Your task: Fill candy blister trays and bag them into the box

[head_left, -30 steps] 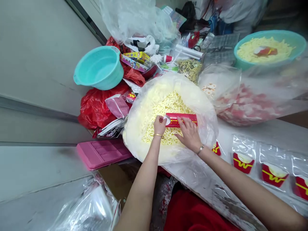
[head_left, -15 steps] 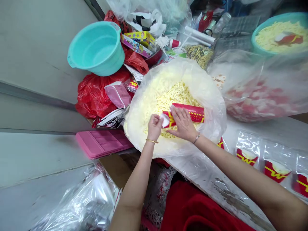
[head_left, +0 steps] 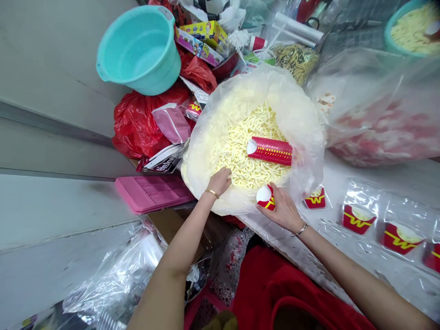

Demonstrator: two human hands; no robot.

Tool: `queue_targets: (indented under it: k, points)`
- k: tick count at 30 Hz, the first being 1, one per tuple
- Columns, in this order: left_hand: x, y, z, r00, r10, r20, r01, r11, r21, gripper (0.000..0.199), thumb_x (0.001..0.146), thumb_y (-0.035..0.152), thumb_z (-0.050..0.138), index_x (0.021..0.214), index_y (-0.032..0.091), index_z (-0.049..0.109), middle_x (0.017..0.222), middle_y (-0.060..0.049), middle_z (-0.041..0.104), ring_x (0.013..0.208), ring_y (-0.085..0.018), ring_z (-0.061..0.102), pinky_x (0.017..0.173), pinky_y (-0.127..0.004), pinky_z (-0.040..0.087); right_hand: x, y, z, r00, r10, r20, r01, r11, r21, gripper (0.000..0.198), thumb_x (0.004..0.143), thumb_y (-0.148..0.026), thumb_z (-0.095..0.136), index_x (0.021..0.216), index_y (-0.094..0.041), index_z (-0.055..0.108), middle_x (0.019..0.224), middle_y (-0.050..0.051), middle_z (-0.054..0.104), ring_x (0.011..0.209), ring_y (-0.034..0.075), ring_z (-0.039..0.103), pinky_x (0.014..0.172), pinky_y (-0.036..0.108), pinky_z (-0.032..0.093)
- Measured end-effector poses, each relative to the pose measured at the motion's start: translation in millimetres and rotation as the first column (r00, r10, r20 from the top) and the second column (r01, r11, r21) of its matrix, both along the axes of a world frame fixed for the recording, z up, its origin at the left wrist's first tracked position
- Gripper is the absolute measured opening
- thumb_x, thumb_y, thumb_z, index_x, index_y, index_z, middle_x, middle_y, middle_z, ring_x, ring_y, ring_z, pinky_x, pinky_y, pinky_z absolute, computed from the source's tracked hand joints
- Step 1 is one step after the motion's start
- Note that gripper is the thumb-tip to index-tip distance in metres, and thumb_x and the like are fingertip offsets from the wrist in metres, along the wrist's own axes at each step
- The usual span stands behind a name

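Note:
In the head view, a large translucent plastic bag [head_left: 206, 133] lies spread wide, filled with pale yellow fry-shaped pieces [head_left: 247, 128]. My left hand [head_left: 221, 181] is at the near left edge of these pieces, its fingers curled closed; whatever they grip is hidden. My right hand [head_left: 282, 208] holds a small red fry carton [head_left: 266, 198] with a white inside and yellow zigzag at the bag's near rim. On top of the pieces rests a nested stack of red cartons [head_left: 273, 150], apart from both hands.
Several clear pouches with filled red cartons [head_left: 359, 219] lie on the table to the right. A bag of pink and white pieces [head_left: 381, 128] stands behind them. A turquoise basin [head_left: 147, 50] and pink plastic lid [head_left: 154, 195] are at left. Another basin [head_left: 409, 27] holds similar pieces.
My right hand has left the stack and moved toward me, now holding a single carton. My left hand has lowered to the pieces. The view has shifted slightly.

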State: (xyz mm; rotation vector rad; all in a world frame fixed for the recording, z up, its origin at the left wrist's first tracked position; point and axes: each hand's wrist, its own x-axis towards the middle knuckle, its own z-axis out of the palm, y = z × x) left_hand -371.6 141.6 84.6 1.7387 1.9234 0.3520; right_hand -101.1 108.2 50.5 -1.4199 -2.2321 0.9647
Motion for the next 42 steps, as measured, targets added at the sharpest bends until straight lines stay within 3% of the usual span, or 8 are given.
queue_targets:
  k: [6, 10, 12, 14, 20, 30, 38, 42]
  points:
    - [3.2, 9.3, -0.1, 0.916, 0.234, 0.326, -0.244, 0.97, -0.011, 0.006, 0.077, 0.022, 0.053, 0.08, 0.018, 0.049, 0.063, 0.004, 0.045, 0.054, -0.009, 0.046, 0.054, -0.022, 0.039, -5.4, 9.4, 7.0, 0.991, -0.06, -0.116, 0.063, 0.998, 0.015, 0.076, 0.078, -0.055, 0.06, 0.137, -0.015, 0.034, 0.119, 0.016, 0.054, 0.108, 0.032, 0.051, 0.092, 0.047, 0.043]
    - [27.4, 6.8, 18.9, 0.426, 0.431, 0.795, -0.38, 0.883, -0.276, 0.031, 0.067, 0.032, 0.069, 0.086, 0.019, 0.048, 0.068, 0.004, 0.052, 0.05, -0.005, 0.043, 0.049, -0.019, 0.034, -30.6, 23.5, 13.5, 0.99, -0.049, -0.129, 0.057, 0.997, 0.058, 0.074, 0.079, -0.048, 0.062, 0.137, -0.013, 0.033, 0.123, 0.018, 0.052, 0.111, 0.034, 0.049, 0.094, 0.048, 0.042]
    - [41.5, 3.0, 27.3, 0.31, 0.439, 0.843, -0.335, 0.881, -0.336, 0.036, 0.065, 0.032, 0.071, 0.09, 0.02, 0.049, 0.075, 0.002, 0.056, 0.051, -0.004, 0.044, 0.05, -0.018, 0.034, -45.5, 28.5, 15.8, 0.986, -0.028, -0.164, 0.038, 0.997, 0.063, 0.074, 0.078, -0.045, 0.065, 0.137, -0.013, 0.034, 0.124, 0.018, 0.052, 0.111, 0.034, 0.049, 0.095, 0.047, 0.042]
    - [52.0, -1.3, 32.0, 0.375, 0.419, 0.827, -0.31, 0.897, -0.314, 0.035, 0.067, 0.033, 0.07, 0.094, 0.021, 0.051, 0.078, 0.002, 0.056, 0.053, -0.005, 0.045, 0.051, -0.019, 0.036, -56.6, 31.6, 17.2, 0.979, -0.02, -0.205, 0.034, 0.997, 0.064, 0.073, 0.077, -0.042, 0.066, 0.135, -0.012, 0.034, 0.122, 0.017, 0.053, 0.11, 0.033, 0.05, 0.094, 0.047, 0.043]
    - [59.4, -10.9, 36.3, 0.939, 0.037, 0.341, -0.081, 0.99, 0.116, 0.007, 0.079, 0.019, 0.058, 0.086, 0.019, 0.06, 0.084, -0.001, 0.057, 0.067, -0.01, 0.05, 0.066, -0.024, 0.044, -56.8, 35.2, 19.9, 0.977, -0.078, -0.201, 0.099, 0.99, 0.097, 0.064, 0.078, -0.036, 0.063, 0.132, -0.014, 0.036, 0.12, 0.016, 0.053, 0.11, 0.031, 0.05, 0.095, 0.046, 0.043]
    - [84.0, -21.1, 34.6, 0.984, -0.164, 0.074, 0.156, 0.982, 0.102, 0.01, 0.085, 0.02, 0.054, 0.086, 0.018, 0.064, 0.082, -0.004, 0.06, 0.08, -0.016, 0.057, 0.074, -0.028, 0.046, -46.6, 29.1, 12.5, 0.993, 0.015, -0.115, 0.003, 0.989, 0.149, 0.055, 0.079, -0.023, 0.057, 0.129, -0.012, 0.039, 0.112, 0.016, 0.055, 0.102, 0.03, 0.051, 0.087, 0.043, 0.046]
    - [89.0, -15.4, 28.9, 0.963, -0.225, 0.146, 0.218, 0.974, 0.062, 0.015, 0.086, 0.018, 0.05, 0.085, 0.019, 0.065, 0.087, -0.003, 0.066, 0.082, -0.015, 0.06, 0.075, -0.025, 0.047, -35.4, 27.8, -1.4, 0.973, 0.092, -0.211, -0.04, 0.971, 0.236, 0.061, 0.079, -0.027, 0.061, 0.133, -0.013, 0.035, 0.115, 0.016, 0.055, 0.105, 0.03, 0.052, 0.091, 0.047, 0.046]
    - [60.9, -0.3, 24.9, 0.995, 0.067, -0.067, -0.061, 0.994, 0.093, 0.022, 0.087, 0.024, 0.05, 0.105, 0.017, 0.06, 0.095, -0.007, 0.066, 0.087, -0.017, 0.061, 0.079, -0.028, 0.046, -27.9, 32.6, -5.6, 0.974, -0.032, -0.225, 0.074, 0.98, 0.184, 0.073, 0.077, -0.038, 0.067, 0.137, -0.014, 0.033, 0.121, 0.017, 0.053, 0.11, 0.032, 0.051, 0.095, 0.048, 0.046]
